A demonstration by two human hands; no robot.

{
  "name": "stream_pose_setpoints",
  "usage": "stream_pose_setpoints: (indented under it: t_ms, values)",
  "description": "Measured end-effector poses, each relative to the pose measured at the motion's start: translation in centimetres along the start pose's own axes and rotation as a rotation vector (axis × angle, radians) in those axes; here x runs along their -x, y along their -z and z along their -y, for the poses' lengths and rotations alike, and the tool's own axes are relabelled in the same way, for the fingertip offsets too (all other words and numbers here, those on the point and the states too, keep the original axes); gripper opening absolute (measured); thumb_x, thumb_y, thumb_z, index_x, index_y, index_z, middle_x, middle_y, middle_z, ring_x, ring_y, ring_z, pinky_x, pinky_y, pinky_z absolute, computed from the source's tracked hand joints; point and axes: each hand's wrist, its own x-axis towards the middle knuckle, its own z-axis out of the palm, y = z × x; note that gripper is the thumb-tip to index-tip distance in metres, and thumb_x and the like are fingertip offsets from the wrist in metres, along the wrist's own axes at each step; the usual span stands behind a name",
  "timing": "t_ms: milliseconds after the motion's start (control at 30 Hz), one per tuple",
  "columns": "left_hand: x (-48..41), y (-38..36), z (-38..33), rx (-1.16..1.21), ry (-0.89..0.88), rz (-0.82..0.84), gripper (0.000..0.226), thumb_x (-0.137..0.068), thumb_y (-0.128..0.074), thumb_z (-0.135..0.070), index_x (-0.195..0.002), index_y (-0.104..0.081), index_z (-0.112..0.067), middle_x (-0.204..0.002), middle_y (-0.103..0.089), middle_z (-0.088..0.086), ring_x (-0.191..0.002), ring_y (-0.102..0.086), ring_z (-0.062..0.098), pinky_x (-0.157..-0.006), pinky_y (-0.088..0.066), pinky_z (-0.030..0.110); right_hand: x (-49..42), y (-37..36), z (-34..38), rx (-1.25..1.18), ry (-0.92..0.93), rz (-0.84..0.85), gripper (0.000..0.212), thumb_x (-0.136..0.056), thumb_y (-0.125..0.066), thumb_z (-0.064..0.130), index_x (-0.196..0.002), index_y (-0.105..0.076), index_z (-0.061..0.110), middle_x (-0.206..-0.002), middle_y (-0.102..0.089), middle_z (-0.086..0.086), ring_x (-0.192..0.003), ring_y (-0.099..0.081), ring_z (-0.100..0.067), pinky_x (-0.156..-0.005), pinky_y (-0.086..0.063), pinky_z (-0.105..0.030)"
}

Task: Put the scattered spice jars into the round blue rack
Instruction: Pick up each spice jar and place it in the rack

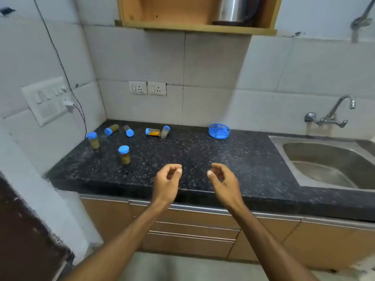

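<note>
The round blue rack point(219, 131) sits at the back of the black granite counter point(203, 151), with no jar in it. Several blue-lidded spice jars are scattered on the left half. Two stand upright: one near the left wall point(93, 140) and one nearer the front point(124, 154). Others lie on their sides along the back: a jar point(111, 130), a dark jar point(128, 130), an orange-filled jar point(152, 132) and a jar point(165, 131) leaning against it. My left hand point(167, 182) and my right hand point(224, 182) hover over the counter's front edge, fingers loosely curled, holding nothing.
A steel sink point(328, 165) fills the counter's right end, with a tap point(332, 114) on the wall above it. Wall sockets point(147, 88) sit behind the jars. A switch panel with a plugged cable point(48, 100) is on the left wall. A wooden shelf with a kettle point(233, 11) hangs overhead.
</note>
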Motion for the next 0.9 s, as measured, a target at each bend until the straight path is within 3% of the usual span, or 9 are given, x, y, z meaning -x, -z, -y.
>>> stream_pose_setpoints:
  t_ms: [133,333,500,633,700,767,833,900]
  values:
    - [-4.1,0.0,4.6,-0.092,0.108,0.043,0.014,-0.094,-0.060,-0.018,-0.102,-0.071,-0.021,-0.096,-0.072,-0.006,-0.088,-0.065,0.009,-0.074,-0.049,0.019,-3.9,-2.7,-3.9,0.025,-0.111,0.030,0.034,-0.096,-0.061,0.021,-0.129,-0.059,0.015,-0.101,-0.062,0.014,-0.095,-0.060,0.001,-0.078,-0.045,-0.012]
    - [-15.2,-0.8,10.7,-0.236,0.199,0.167,0.010,-0.094,-0.060,-0.020,-0.098,-0.070,-0.022,-0.096,-0.070,-0.010,-0.091,-0.063,0.005,-0.073,-0.046,0.012,-12.7,-7.9,-8.3,0.033,-0.249,-0.011,0.031,-0.095,-0.063,0.020,-0.125,-0.062,0.012,-0.103,-0.067,0.003,-0.094,-0.063,-0.006,-0.084,-0.050,-0.016]
    - [-22.8,-3.3,14.5,-0.382,0.232,0.270,0.010,-0.092,-0.062,-0.022,-0.100,-0.068,-0.024,-0.098,-0.070,-0.005,-0.094,-0.066,0.014,-0.078,-0.050,0.022,-20.2,-10.4,-10.6,0.054,-0.300,-0.021,0.030,-0.094,-0.064,0.018,-0.123,-0.063,0.011,-0.093,-0.067,0.005,-0.083,-0.060,0.003,-0.070,-0.044,-0.002]
    - [-28.3,-5.5,17.3,-0.742,0.148,0.470,0.034,-0.092,-0.058,-0.036,-0.123,-0.061,-0.023,-0.130,-0.058,-0.004,-0.120,-0.053,0.018,-0.101,-0.045,0.039,-26.1,-11.0,-12.8,0.104,-0.341,-0.037,0.028,-0.093,-0.065,0.015,-0.121,-0.064,0.009,-0.088,-0.064,0.007,-0.076,-0.060,0.001,-0.068,-0.044,-0.002]
    - [-30.7,-6.7,18.1,-0.931,0.126,0.620,0.047,-0.092,-0.054,-0.041,-0.134,-0.051,-0.023,-0.147,-0.042,-0.001,-0.136,-0.037,0.023,-0.109,-0.038,0.046,-29.1,-11.0,-13.8,0.129,-0.377,-0.032,0.028,-0.093,-0.065,0.016,-0.120,-0.064,0.009,-0.089,-0.065,0.005,-0.077,-0.060,-0.004,-0.072,-0.046,-0.008]
    - [-33.1,-7.9,18.9,-1.052,0.116,0.712,0.054,-0.092,-0.051,-0.042,-0.142,-0.041,-0.024,-0.157,-0.026,0.003,-0.143,-0.023,0.027,-0.113,-0.030,0.051,-32.3,-11.0,-15.1,0.160,-0.428,0.017,0.027,-0.092,-0.066,0.019,-0.118,-0.064,0.010,-0.095,-0.068,0.000,-0.087,-0.064,-0.015,-0.085,-0.052,-0.025]
    - [-35.8,-9.3,19.3,-1.102,0.099,0.750,0.056,-0.094,-0.048,-0.042,-0.146,-0.034,-0.027,-0.160,-0.018,0.004,-0.146,-0.016,0.028,-0.113,-0.024,0.055,-35.7,-10.6,-16.7,0.287,-0.474,0.073,0.033,-0.089,-0.066,0.027,-0.119,-0.064,0.012,-0.109,-0.070,-0.006,-0.102,-0.066,-0.025,-0.094,-0.053,-0.039]
    - [-38.0,-10.4,19.6,-1.131,0.095,0.777,0.058,-0.095,-0.045,-0.043,-0.148,-0.028,-0.027,-0.161,-0.015,0.005,-0.146,-0.014,0.029,-0.112,-0.023,0.059,-38.7,-10.0,-17.7,0.464,-0.501,0.095,0.043,-0.087,-0.063,0.035,-0.123,-0.060,0.013,-0.124,-0.063,-0.011,-0.115,-0.061,-0.031,-0.098,-0.050,-0.044]
